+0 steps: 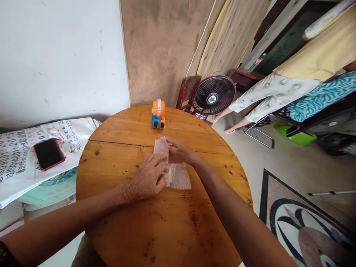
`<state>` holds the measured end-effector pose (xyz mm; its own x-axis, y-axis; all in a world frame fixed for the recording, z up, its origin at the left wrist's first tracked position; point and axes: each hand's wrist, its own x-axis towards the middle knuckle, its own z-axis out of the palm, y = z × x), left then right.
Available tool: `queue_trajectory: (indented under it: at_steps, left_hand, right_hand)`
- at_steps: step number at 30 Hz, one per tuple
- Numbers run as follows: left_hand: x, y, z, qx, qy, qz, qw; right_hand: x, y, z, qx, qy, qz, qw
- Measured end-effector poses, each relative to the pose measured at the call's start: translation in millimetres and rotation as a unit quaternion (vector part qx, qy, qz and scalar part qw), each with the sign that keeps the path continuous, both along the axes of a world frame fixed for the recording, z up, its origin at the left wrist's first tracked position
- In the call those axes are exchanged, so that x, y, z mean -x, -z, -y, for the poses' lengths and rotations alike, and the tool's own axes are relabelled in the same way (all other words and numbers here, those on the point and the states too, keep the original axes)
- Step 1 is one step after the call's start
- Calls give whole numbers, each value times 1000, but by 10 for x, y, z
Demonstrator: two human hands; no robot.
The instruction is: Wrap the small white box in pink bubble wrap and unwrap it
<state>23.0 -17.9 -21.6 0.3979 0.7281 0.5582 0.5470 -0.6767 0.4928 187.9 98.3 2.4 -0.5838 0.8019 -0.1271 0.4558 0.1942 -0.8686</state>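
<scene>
At the centre of the head view, on the round wooden tabletop (167,230), lies a sheet of bubble wrap (180,176), partly folded around something that cannot be made out. The left hand (148,180) presses down on the wrap's near-left edge with fingers curled and closed over it; the right hand (179,150) pinches the folded upper flap between thumb and fingertips. Toward the upper middle of the frame, well apart from the hands, stands an orange and blue tape dispenser (158,114). At left, a phone (48,153) rests on a printed sack (25,155). At upper right, a floor fan (213,97) and a seated person (278,92). Judged risk: the springy wrap may unfold if either hand lifts, since the dispenser sits beyond easy reach.
</scene>
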Motion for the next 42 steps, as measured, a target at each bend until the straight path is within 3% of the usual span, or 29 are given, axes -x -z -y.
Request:
queue_trajectory:
  at_steps: [4, 6, 11, 13, 16, 19, 21, 27, 36, 42]
  left_hand:
    - [-20, 106, 3, 8, -8, -14, 1000]
    - [-24, 161, 1, 10, -14, -37, 999]
    - [-6, 203, -4, 37, -12, -81, 996]
    - [5, 190, -4, 46, -13, -93, 995]
    - [15, 166, -1, 48, -23, -108, 993]
    - [15, 145, 3, 38, -26, -124, 991]
    - [10, 135, 4, 32, -26, -130, 991]
    - [-1, 118, 4, 27, -41, -144, 988]
    - [-7, 72, 7, 39, -37, -155, 986]
    - [-20, 43, 16, 41, -51, -161, 985]
  right_hand:
    - [-7, 40, -63, 76, 43, -22, 996]
    - [-46, 10, -25, 76, 68, -14, 995]
    - [-248, -232, 288, -106, 91, -17, 990]
    - [-360, -353, 490, -130, 89, -27, 987]
    - [-519, -448, 814, -147, 139, -5, 979]
    - [-616, -375, 1067, -127, 222, 77, 964]
    - [-628, -265, 1160, -97, 242, 124, 957]
    - [-524, -28, 1150, -59, 227, 129, 964]
    - [-422, 112, 966, -77, 223, 101, 967]
    - [-327, 120, 929, -120, 237, 144, 953]
